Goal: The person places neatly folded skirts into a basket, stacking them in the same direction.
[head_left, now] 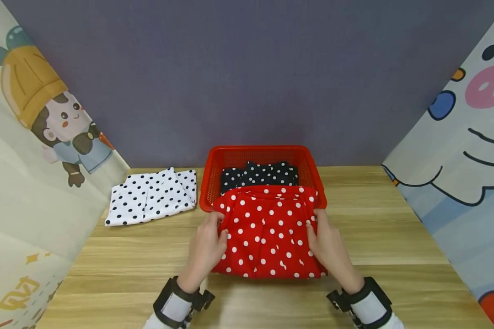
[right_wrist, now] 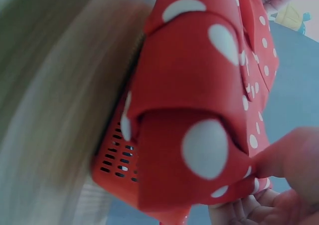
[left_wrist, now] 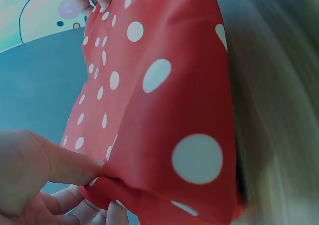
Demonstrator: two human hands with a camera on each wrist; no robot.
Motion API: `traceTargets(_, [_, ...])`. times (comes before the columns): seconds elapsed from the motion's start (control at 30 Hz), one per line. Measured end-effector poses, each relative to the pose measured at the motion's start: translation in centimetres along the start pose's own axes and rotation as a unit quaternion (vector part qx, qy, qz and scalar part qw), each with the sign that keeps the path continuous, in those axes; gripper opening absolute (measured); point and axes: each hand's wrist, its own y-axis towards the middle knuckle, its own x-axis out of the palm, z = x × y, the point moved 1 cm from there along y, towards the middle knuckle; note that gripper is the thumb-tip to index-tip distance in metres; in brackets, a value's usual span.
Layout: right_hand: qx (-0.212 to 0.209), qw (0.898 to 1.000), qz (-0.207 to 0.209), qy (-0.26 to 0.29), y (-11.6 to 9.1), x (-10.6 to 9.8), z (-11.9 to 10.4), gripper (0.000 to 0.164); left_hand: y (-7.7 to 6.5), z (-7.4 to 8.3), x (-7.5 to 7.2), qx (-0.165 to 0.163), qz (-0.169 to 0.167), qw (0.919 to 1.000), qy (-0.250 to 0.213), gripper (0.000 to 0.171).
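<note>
Red dotted cloth [head_left: 267,237] is pinched at its side edges, thumbs closed against fingers, between left hand [head_left: 208,238] and right hand [head_left: 328,240], with red basket [head_left: 259,157] just beyond the fingertips; its folds could be dropped open if either edge pinch is slackened.

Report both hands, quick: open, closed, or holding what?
Left hand: holding the folded red cloth with white polka dots, pinched at its left edge.
Right hand: holding the same cloth, pinched at its right edge.
</note>
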Motion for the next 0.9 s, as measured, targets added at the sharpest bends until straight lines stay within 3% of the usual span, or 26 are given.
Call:
traceTargets(0.5, [-0.027, 1.0, -0.008, 0.008, 3.9, -0.4, -0.3, 0.04, 3.8, 0.2, -0.5, -0.023, -0.022, 0.9995, 0.005, 0.031])
traceTargets(0.9, [-0.045, 0.999, -0.009, -0.015, 7.6, -1.0, -0.1, 0.039, 7.4, 0.7, -0.5, -0.003, -0.026, 0.9994, 0.025, 0.027])
